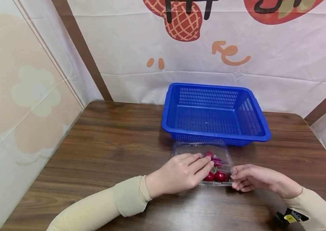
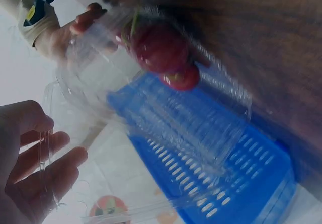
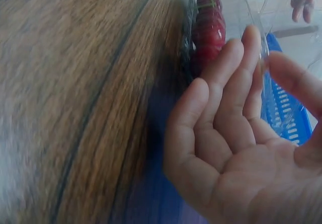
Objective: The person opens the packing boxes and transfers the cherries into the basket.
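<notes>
While the left hand (image 1: pixel 180 173) pinches the edge of the lid (image 2: pixel 136 204), the clear box (image 1: pixel 186 148) sits on the table (image 1: pixel 108 138), just in front of the blue basket (image 1: pixel 216 133). Red fruits (image 1: pixel 220 176) still inside; opening looks partly done, full opening likely left. Right hand (image 1: pixel 259 179) pinches the box's right edge. Fruit count unclear, left hand covers some; left wrist view blurry.
</notes>
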Demonstrator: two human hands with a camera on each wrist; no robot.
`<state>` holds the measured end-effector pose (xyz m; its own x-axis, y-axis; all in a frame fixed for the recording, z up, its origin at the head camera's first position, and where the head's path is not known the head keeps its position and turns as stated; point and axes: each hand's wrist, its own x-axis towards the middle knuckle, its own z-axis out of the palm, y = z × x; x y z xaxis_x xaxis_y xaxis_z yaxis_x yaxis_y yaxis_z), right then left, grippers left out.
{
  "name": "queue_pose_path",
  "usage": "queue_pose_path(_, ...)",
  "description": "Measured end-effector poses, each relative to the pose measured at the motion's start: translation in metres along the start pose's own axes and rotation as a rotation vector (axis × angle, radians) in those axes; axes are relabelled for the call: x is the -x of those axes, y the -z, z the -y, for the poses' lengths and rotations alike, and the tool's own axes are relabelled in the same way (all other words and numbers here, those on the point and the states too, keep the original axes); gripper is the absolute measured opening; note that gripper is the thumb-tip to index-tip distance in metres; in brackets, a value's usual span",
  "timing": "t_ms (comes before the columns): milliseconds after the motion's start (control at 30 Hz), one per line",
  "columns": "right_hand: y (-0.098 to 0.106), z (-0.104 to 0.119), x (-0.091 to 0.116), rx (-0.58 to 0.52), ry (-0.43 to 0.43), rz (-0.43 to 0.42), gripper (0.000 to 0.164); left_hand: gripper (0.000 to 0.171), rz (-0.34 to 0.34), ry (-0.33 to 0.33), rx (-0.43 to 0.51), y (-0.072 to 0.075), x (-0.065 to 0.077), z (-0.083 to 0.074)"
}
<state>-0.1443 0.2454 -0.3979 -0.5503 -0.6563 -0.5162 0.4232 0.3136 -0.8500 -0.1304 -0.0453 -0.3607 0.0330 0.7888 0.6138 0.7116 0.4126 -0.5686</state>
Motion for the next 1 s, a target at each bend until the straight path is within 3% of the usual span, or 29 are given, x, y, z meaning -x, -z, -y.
queue_pose_path(700,0.008,-0.001,0.011,0.055,0.011,0.117,0.010,0.022,-0.067,0.020,0.019,0.007,-0.016,0.020)
queue_pose_path(1000,0.013,-0.001,0.015,0.089,0.032,0.099,0.010,0.023,-0.071,0.059,0.020,0.008,-0.019,0.033)
